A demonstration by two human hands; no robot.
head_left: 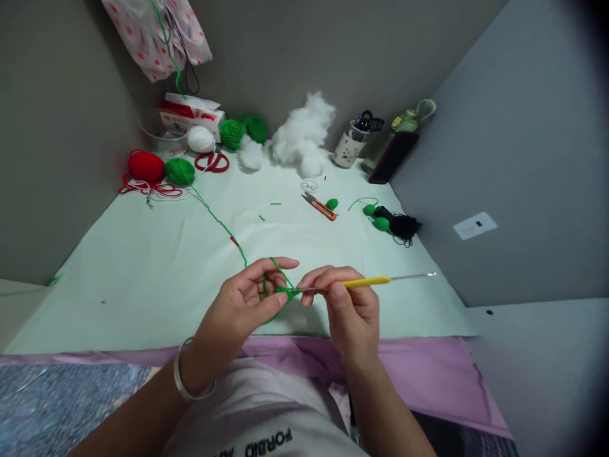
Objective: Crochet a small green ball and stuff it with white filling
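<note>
Between the thumb and fingers of my left hand is pinched a small green crochet piece. Green yarn loops over my left index finger and trails back across the table to a green yarn ball. My right hand grips a crochet hook by its yellow handle. One metal end of the hook reaches the green piece; the other points right, free. Exactly how the hook tip sits in the stitches is too small to tell.
Orange thread snips lie beyond my hands, near small green crocheted pieces and black yarn. Farther back are red yarn, red scissors, white stuffing, a pen cup and a dark phone. Grey panels enclose the table.
</note>
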